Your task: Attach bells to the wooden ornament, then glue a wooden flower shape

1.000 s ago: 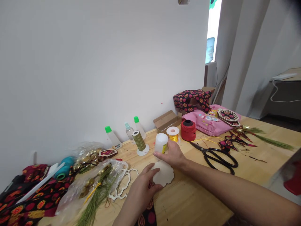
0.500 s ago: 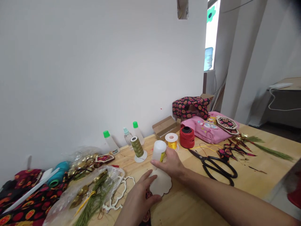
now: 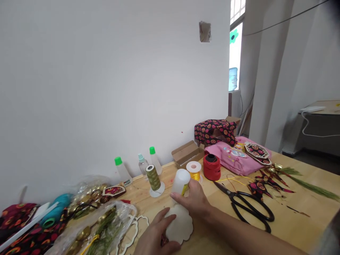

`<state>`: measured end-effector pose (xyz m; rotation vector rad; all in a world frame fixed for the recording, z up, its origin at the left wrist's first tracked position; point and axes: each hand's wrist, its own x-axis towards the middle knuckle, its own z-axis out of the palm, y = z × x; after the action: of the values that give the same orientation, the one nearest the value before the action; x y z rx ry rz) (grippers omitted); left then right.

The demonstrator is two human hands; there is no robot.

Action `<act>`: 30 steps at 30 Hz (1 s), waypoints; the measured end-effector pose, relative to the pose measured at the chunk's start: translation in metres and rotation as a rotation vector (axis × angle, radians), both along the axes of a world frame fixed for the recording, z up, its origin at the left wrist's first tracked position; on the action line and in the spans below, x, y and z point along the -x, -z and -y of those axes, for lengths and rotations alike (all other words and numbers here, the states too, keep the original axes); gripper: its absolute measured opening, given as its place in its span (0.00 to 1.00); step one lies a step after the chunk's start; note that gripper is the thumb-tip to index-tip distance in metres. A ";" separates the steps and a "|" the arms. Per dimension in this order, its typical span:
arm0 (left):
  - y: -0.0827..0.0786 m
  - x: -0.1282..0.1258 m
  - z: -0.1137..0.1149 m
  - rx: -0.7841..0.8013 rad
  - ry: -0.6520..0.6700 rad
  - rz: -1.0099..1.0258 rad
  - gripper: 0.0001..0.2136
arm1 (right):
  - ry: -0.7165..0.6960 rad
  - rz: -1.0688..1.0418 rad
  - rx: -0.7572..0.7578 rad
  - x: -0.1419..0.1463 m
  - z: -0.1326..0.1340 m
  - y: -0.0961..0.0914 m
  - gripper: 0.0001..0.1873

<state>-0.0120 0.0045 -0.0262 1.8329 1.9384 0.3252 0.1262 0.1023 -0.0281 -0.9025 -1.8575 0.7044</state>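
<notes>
In the head view, my right hand (image 3: 196, 200) is wrapped round a whitish translucent bottle (image 3: 180, 181) with a yellow-green label. The bottle leans, its broad base up, and its lower end is hidden. Just below it is a pale, thin board with a scalloped edge (image 3: 182, 225). My left hand (image 3: 158, 233) grips this board at its left side, thumb at the near edge and fingers on top. A bit of dark patterned fabric shows under that hand. Whether the bottle touches the board I cannot tell.
Black-handled scissors (image 3: 249, 207) lie to the right. Behind stand a red thread cone (image 3: 211, 168), a yellow cord spool (image 3: 194, 170), an olive thread cone (image 3: 153, 178) and green-capped bottles (image 3: 123, 171). Pale scalloped frames (image 3: 130, 235) and a plastic bag with tassels (image 3: 106, 223) lie left.
The camera has tilted up, so the scene sits lower. The scalloped board shows a little farther from the bottle's top and nearer to me. Both hands keep their holds.
</notes>
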 end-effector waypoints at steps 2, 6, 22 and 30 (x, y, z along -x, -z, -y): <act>0.001 0.003 -0.002 0.006 -0.002 -0.019 0.26 | -0.001 -0.005 0.007 0.000 0.000 0.001 0.14; 0.000 0.005 -0.003 0.012 -0.013 -0.038 0.27 | -0.011 -0.013 0.014 0.001 0.000 0.002 0.16; 0.038 0.029 -0.013 -0.189 0.111 0.035 0.24 | 0.037 -0.057 0.059 0.004 -0.002 0.008 0.14; -0.003 0.009 -0.004 0.038 0.064 -0.013 0.27 | 0.040 -0.118 0.111 0.004 -0.003 0.011 0.16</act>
<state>-0.0208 0.0086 -0.0235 1.8727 1.8765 0.2550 0.1221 0.1058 -0.0388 -0.9454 -1.7057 0.8247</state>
